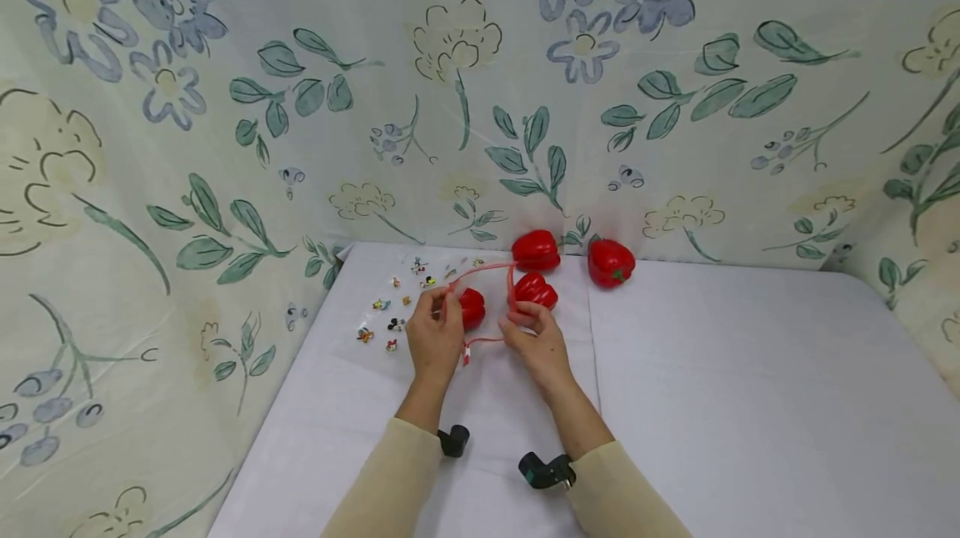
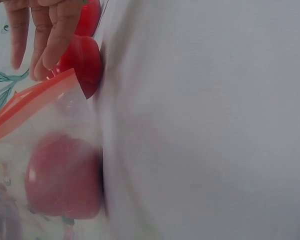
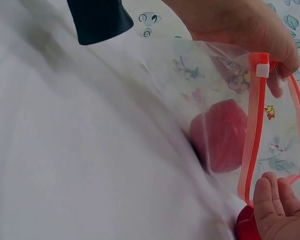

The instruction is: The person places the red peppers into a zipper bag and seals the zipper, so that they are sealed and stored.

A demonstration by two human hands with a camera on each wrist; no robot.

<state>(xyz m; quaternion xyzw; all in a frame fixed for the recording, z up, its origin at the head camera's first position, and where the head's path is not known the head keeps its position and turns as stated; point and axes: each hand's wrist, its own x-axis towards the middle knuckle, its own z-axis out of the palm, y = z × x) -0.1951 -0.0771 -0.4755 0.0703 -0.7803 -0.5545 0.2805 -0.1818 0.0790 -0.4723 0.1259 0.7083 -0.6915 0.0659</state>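
A clear plastic zip bag [image 3: 215, 65] with a red-orange rim and small cartoon prints stands with its mouth spread. My left hand [image 1: 437, 342] grips the rim at one side, near the white slider [image 3: 262, 70]. At the other side, my right hand [image 1: 538, 346] touches the mouth; its fingers [image 3: 270, 207] look straight in both wrist views. A red bell pepper [image 3: 222, 135] shows hazily through the plastic, partly hidden by my left hand in the head view. Another bell pepper [image 1: 537, 294] lies just beyond my right fingertips, outside the bag.
Two more red bell peppers, one [image 1: 536, 250] behind the bag and one [image 1: 611, 263] farther right, lie by the back edge. White cloth covers the table [image 1: 720, 396]. A floral curtain [image 1: 450, 104] hangs behind it. Dark cameras [image 1: 546, 471] sit at both wrists.
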